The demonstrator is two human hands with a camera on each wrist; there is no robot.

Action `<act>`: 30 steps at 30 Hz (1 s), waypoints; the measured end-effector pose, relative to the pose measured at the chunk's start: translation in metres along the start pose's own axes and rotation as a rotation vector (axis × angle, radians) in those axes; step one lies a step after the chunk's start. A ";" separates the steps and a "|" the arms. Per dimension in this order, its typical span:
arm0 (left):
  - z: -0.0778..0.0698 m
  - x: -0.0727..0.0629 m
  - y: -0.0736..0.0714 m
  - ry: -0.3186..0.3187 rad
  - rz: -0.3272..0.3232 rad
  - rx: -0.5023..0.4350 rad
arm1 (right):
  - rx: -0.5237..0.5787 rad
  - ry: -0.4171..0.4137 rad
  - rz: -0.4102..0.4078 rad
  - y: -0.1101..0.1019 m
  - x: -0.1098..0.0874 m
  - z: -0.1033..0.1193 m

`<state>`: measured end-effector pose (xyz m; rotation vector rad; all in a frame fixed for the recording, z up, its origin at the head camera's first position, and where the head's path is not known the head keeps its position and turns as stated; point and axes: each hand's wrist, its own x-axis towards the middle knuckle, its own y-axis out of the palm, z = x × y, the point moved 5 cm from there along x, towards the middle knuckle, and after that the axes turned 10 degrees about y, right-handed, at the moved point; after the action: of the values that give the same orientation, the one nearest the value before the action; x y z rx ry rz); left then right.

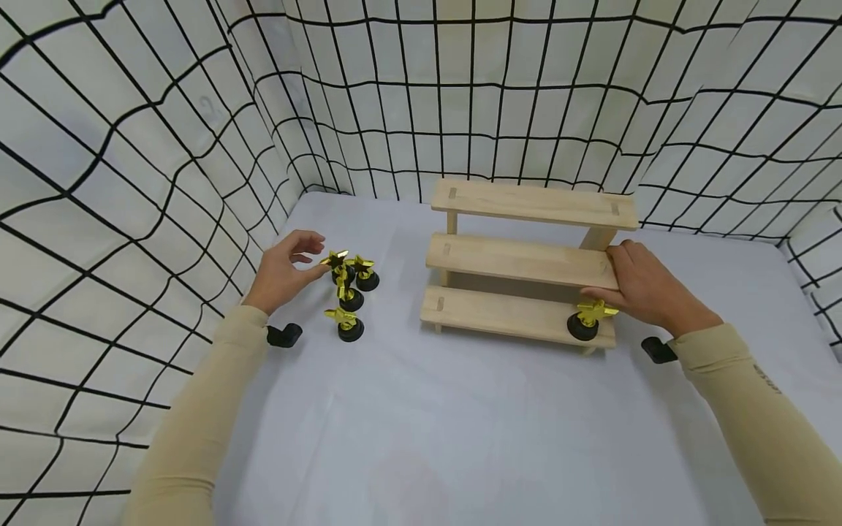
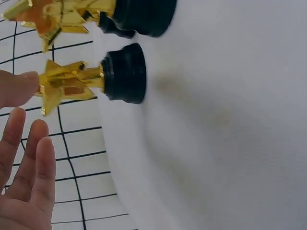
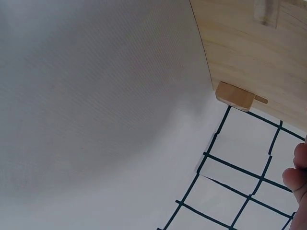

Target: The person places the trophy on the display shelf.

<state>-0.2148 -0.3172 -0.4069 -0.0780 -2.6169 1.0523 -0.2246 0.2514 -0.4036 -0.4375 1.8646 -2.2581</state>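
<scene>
My left hand [image 1: 284, 270] is at the left beside several small gold star trophies [image 1: 343, 317] with black bases, which stand close together. Its thumb overlaps the star tip of one trophy [image 2: 67, 82] in the left wrist view; whether they touch I cannot tell. The other fingers are apart from it, with nothing between. With my right hand [image 1: 647, 288] I grip the right end of the middle board of a three-tier wooden shelf [image 1: 513, 261]. Another star trophy [image 1: 583, 327] stands on the bottom board's right end, just below my right thumb. Only fingertips [image 3: 300, 155] show in the right wrist view.
White cloth [image 1: 460, 416] covers the table. Black wire grid panels [image 1: 470, 95] backed with white surround the left, back and right sides. The left grid [image 1: 177, 197] rises close beside my left arm.
</scene>
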 end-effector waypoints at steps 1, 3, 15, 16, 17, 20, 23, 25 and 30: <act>0.003 0.000 0.002 -0.006 0.010 -0.002 | -0.001 -0.008 -0.004 0.000 0.000 0.000; 0.009 0.001 0.006 -0.017 0.029 -0.009 | -0.001 -0.023 -0.017 0.000 -0.001 0.000; 0.033 0.005 0.026 -0.078 0.129 -0.035 | 0.006 -0.020 -0.023 0.003 0.000 0.000; 0.034 0.005 0.027 -0.087 0.136 -0.040 | 0.009 -0.015 -0.016 0.003 -0.001 -0.001; 0.034 0.005 0.028 -0.096 0.143 -0.044 | 0.013 -0.010 -0.009 0.003 -0.002 -0.001; 0.035 0.004 0.030 -0.115 0.156 -0.057 | 0.017 -0.011 -0.011 0.002 -0.004 0.000; 0.036 0.002 0.032 -0.119 0.167 -0.062 | 0.011 -0.020 -0.021 0.002 -0.006 0.000; 0.038 0.002 0.034 -0.113 0.172 -0.060 | 0.005 -0.028 -0.023 0.002 -0.006 0.001; 0.037 0.006 0.038 -0.079 0.184 -0.067 | 0.002 -0.005 -0.022 0.001 -0.005 0.000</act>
<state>-0.2342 -0.3129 -0.4561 -0.3033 -2.7588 1.0461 -0.2200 0.2531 -0.4048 -0.4644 1.8636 -2.2711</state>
